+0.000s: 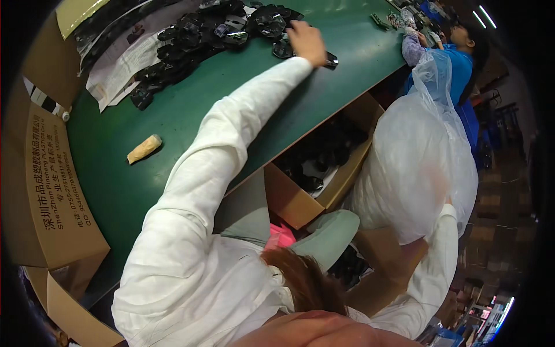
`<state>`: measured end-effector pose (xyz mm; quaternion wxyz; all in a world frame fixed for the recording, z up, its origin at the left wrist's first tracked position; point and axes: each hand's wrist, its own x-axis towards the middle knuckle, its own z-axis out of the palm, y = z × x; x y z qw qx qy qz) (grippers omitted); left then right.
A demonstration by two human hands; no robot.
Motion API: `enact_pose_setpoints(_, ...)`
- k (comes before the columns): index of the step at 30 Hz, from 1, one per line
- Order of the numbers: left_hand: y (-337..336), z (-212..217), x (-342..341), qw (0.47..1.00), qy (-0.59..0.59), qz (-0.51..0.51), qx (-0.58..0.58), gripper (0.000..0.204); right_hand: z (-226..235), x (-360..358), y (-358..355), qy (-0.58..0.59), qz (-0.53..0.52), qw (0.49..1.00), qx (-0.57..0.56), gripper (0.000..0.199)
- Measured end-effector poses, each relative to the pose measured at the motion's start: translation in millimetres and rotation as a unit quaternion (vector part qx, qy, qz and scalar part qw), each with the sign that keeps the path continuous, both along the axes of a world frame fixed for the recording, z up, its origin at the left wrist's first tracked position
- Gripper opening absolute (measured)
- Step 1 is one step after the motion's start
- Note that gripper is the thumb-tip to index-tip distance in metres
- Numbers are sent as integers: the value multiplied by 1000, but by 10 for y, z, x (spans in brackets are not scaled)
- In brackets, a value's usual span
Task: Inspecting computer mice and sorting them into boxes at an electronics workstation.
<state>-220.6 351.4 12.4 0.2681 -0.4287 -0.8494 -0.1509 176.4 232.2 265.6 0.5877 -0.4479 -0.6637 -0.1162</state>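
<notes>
My left hand (308, 43) is stretched far over the green table, its fingers apart and bent down at the right end of a heap of glossy black plastic parts (191, 43). One black part (331, 61) lies beside its wrist, and another black part (282, 48) is just left of the fingers. Low on the right, my right hand (437, 180) shows only as a pale blur through a large translucent plastic bag (399, 156). The bag's film hides its fingers, so their grip cannot be made out. The bag looks puffed out and stands above the cardboard boxes.
The green table (243, 75) bears a tan paper-wrapped roll (144, 149) and white paper sheets (124, 72). An open cardboard box (347, 173) with black parts sits below its edge. A big carton (60, 191) stands at left. A person in blue (457, 69) works at far right.
</notes>
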Motion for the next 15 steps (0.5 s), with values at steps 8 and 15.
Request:
enact_pose_setpoints(8, -605, -171, -268, 974, -175, -139, -24, 74, 93, 583, -307, -3, -88, 995, -57, 34)
enact_pose_setpoints(15, -1160, 127, -663, 909, -272, -295, -111, 63, 116, 904, -538, -2, -85, 990, -109, 35)
